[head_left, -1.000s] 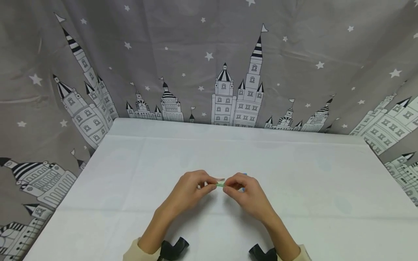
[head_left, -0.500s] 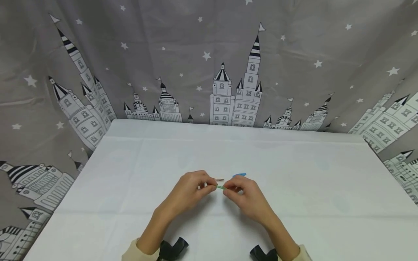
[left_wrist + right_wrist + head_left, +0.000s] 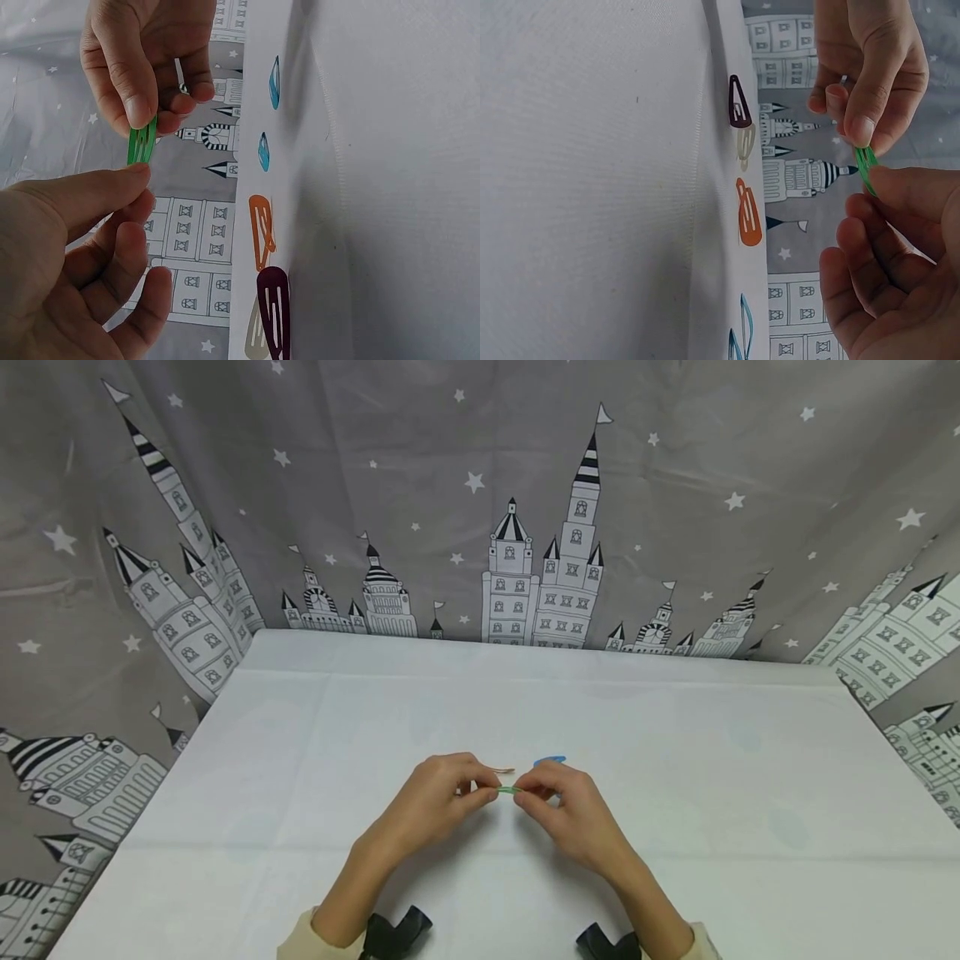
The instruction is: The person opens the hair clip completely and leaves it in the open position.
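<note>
A green snap hair clip (image 3: 141, 144) spans the gap between both hands, held above the white table. My left hand (image 3: 448, 789) pinches one end between thumb and fingertips. The other end is pinched by my right hand (image 3: 562, 797), whose thumb lies along the clip in the left wrist view. Slots show in the clip's middle; its ends are hidden under the fingers. Behind the hands on the table lie an orange snap clip (image 3: 262, 232), a dark purple one (image 3: 275, 307), a beige one (image 3: 256, 334) partly under the purple, and two blue ones, including a blue clip (image 3: 274, 84).
A white cloth covers the table (image 3: 375, 718), with fold lines across it. Behind and beside it hangs a grey curtain (image 3: 420, 435) printed with castles and stars. Black wrist mounts (image 3: 397, 933) sit at the cuffs of the beige sleeves.
The green clip has tilted slightly and come back level between the fingers. Both hands have barely moved. More of the blue clip shows behind the right hand than a second ago.
</note>
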Demonstrator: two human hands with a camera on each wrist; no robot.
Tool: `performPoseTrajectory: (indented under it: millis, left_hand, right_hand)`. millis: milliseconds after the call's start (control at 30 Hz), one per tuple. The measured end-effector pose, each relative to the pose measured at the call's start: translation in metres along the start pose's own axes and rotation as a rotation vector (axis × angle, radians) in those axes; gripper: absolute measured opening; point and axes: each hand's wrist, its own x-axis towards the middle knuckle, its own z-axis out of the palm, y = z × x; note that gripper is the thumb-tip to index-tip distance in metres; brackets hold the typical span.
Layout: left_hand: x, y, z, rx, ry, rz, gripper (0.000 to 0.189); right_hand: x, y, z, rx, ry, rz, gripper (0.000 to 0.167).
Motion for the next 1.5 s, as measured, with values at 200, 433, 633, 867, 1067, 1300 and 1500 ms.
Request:
performPoseTrajectory:
  millis: [200, 433, 633, 867, 1067, 1300, 1500]
  left_hand:
    - [-0.0004, 0.0014, -0.0011, 0.035, -0.004, -0.008, 0.005]
    - [-0.0010, 0.0021, -0.0010, 0.044, -0.001, -0.009, 0.006]
    - [-0.0007, 0.0014, -0.0007, 0.023, 0.000, 0.006, 0.006]
    - [-0.0010, 0.0012, -0.0007, -0.006, -0.038, 0.009, 0.003]
    - [-0.0022, 0.0009, -0.0033, -0.058, -0.060, 0.042, 0.005]
    - [-0.0036, -0.0004, -0.0050, -0.114, -0.076, 0.085, 0.007]
    - [-0.0031, -0.0007, -0.0059, -0.115, -0.093, 0.110, 0.008]
  right_hand:
    - [0.0001, 0.0007, 0.0012, 0.018, -0.009, 0.001, 0.007]
    - [0.0002, 0.0009, 0.0028, 0.016, -0.006, 0.016, 0.008]
    - [0.0002, 0.0012, 0.0024, 0.022, -0.002, 0.012, 0.009]
    - [0.0000, 0.0018, 0.0014, 0.035, -0.021, 0.002, 0.010]
    - [-0.0008, 0.0008, 0.0002, 0.055, -0.032, -0.023, 0.010]
    - [-0.0006, 0.0019, -0.0013, 0.095, -0.061, -0.051, 0.010]
    - [0.0002, 0.0037, -0.0025, 0.111, -0.081, -0.053, 0.010]
